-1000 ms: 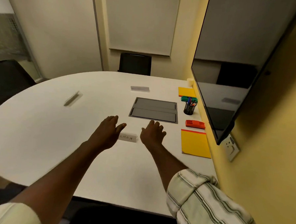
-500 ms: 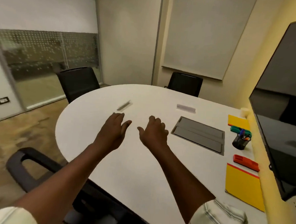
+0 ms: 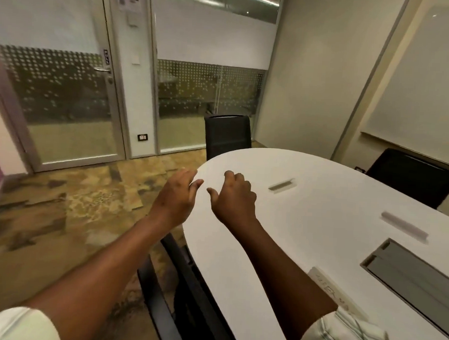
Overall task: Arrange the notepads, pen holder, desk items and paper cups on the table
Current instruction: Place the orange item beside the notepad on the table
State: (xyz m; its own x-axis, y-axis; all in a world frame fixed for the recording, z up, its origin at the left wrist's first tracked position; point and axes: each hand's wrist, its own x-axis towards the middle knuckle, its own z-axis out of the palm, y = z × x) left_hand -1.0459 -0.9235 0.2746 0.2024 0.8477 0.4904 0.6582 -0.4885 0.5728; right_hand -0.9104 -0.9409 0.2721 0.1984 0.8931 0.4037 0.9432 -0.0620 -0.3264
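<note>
Both hands are raised in front of me and hold nothing. My left hand hovers over the left edge of the white oval table, fingers apart. My right hand is above the tabletop with its fingers loosely curled and its thumb out. Three small name plates lie on the table: one far, one to the right, one near my right forearm. No notepads, pen holder or paper cups are in view.
A grey cable hatch is set into the table at the right. Black chairs stand at the far end, at the right and below my arms. A glass door and glass partition lie ahead.
My view has swung left, away from the wall screen. The yellow notepads, pen holder and red and green desk items have left the frame. Both hands stay raised and empty.
</note>
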